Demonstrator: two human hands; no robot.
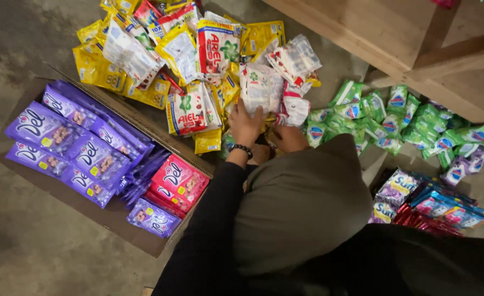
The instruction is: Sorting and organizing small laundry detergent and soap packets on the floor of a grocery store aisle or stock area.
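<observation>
Left hand on white sachets; purple sachets left.

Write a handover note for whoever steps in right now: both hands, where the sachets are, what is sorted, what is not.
Left hand: on the white sachet strips, fingers closed over their lower edge.
Right hand: low beside the left, mostly hidden by cloth; grip cannot be told.
Sorted so far: purple sachets and pink sachets lie on the flattened cardboard; green sachets are grouped on the floor at right; blue and purple packs lie nearer.
Left: the mixed heap of yellow sachets and red-and-white sachets in front of the hands is jumbled.
</observation>
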